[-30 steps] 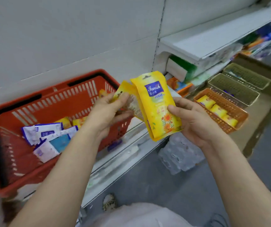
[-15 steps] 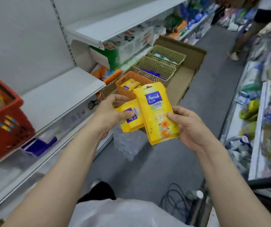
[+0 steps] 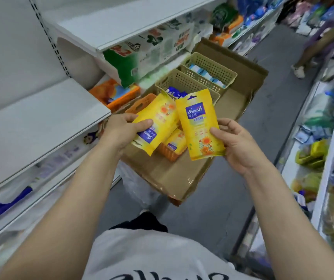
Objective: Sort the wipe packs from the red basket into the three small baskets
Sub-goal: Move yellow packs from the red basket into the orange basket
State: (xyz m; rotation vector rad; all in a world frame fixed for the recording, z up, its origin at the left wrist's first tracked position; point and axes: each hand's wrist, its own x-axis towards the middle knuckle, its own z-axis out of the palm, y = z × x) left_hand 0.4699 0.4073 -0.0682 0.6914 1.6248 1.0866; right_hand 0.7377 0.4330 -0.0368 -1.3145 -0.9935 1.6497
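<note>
My left hand (image 3: 122, 131) grips a yellow wipe pack (image 3: 158, 122), turned upside down, over the orange basket (image 3: 166, 152). My right hand (image 3: 236, 144) holds a second yellow wipe pack (image 3: 199, 126) upright beside it. More yellow packs (image 3: 175, 139) lie in the orange basket. Behind it stand a beige basket with purple packs (image 3: 184, 81) and a farther beige basket with light blue packs (image 3: 216, 67). All three baskets sit on an open cardboard box (image 3: 240, 98). The red basket is out of view.
White shelves (image 3: 41, 122) run along the left, with tissue packs (image 3: 150, 49) under the upper shelf. A goods rack (image 3: 329, 138) lines the right side of the aisle. A person's legs (image 3: 307, 55) stand at the far right on the grey floor.
The view has swung right, away from the red basket. Both hands have carried the yellow packs over to the orange basket, and the left pack now tilts above it.
</note>
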